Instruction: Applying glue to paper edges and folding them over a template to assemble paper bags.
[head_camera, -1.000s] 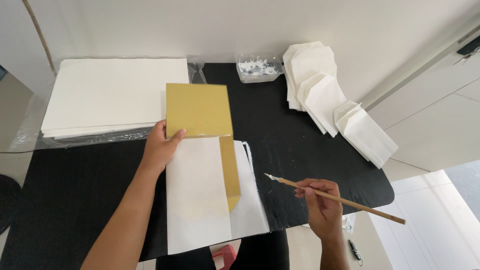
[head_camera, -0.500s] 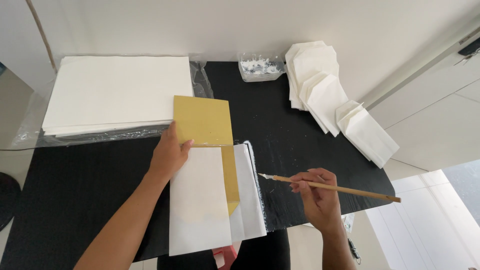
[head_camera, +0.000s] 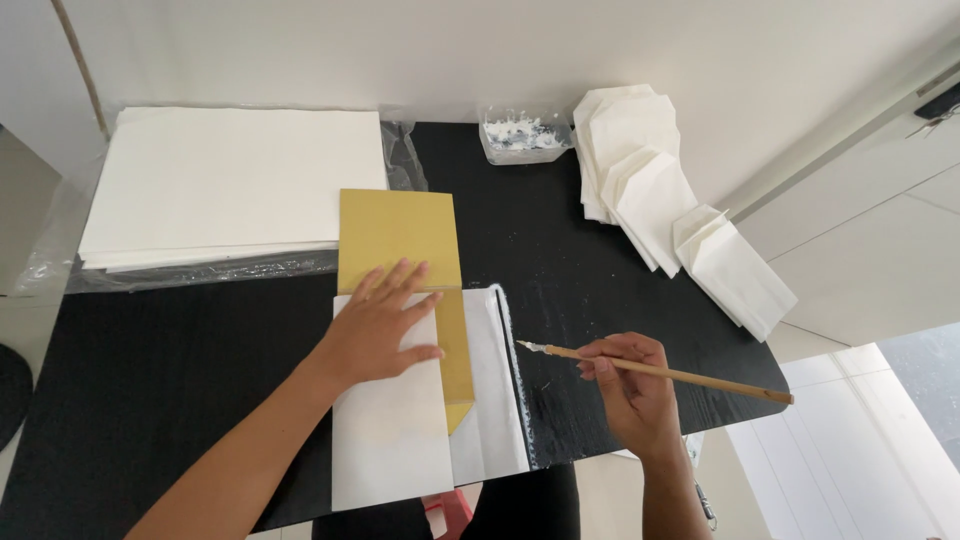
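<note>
While left hand (head_camera: 380, 330) flattens white paper (head_camera: 390, 430), fingers spread, right hand (head_camera: 625, 385) grips brush (head_camera: 660, 372); paste edge at 3 o'clock done, fold left.

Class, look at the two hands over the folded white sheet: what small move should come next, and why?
Probably the left hand folds the white sheet's glued right flap over. A white paste line already runs along that flap's edge, the gold card is pinned under the palm, and the right hand holds the brush clear, its tip off the paper.
</note>
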